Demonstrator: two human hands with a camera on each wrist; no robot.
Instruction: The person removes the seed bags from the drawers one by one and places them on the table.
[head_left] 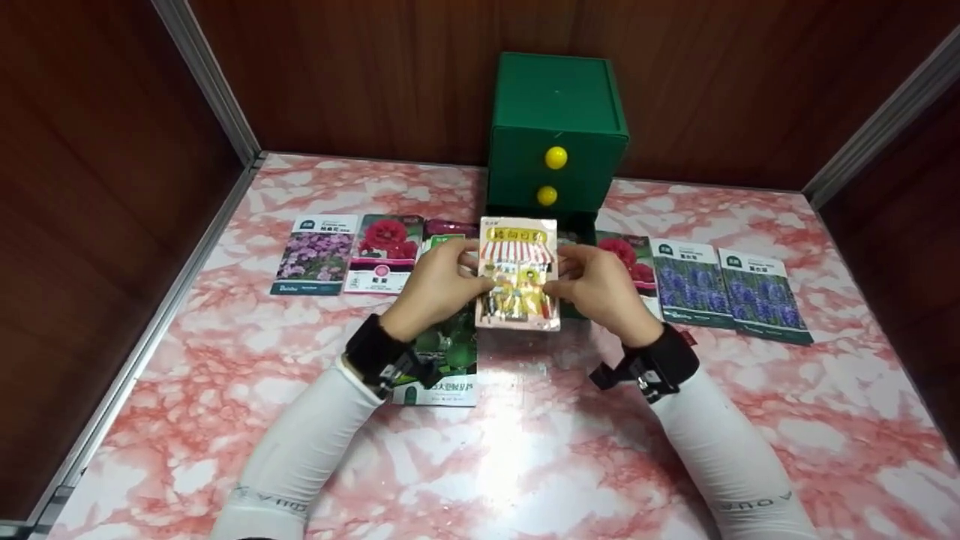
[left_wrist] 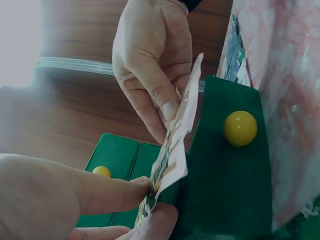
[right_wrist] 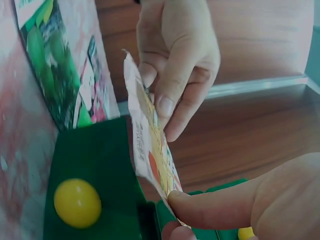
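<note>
A seed packet point(head_left: 517, 274) with a striped awning picture is held upright in front of the green drawer cabinet point(head_left: 559, 94). My left hand point(head_left: 439, 283) pinches its left edge between thumb and fingers. On the opposite edge, my right hand point(head_left: 604, 289) grips it the same way. Both wrist views show the packet edge-on and slightly bent. Behind and below it, the cabinet's lowest drawer point(left_wrist: 225, 185) is pulled out, with a yellow knob point(right_wrist: 77, 203) on its front. In the head view the packet and hands hide most of that drawer.
Left of the cabinet lie a purple-flower packet point(head_left: 313, 255), a red-flower packet point(head_left: 382, 251) and a green packet point(head_left: 439, 394), partly under my left arm. To the right are another red-flower packet point(head_left: 634, 259) and two lavender packets point(head_left: 694, 283). Wooden walls enclose the marbled table point(head_left: 187, 375).
</note>
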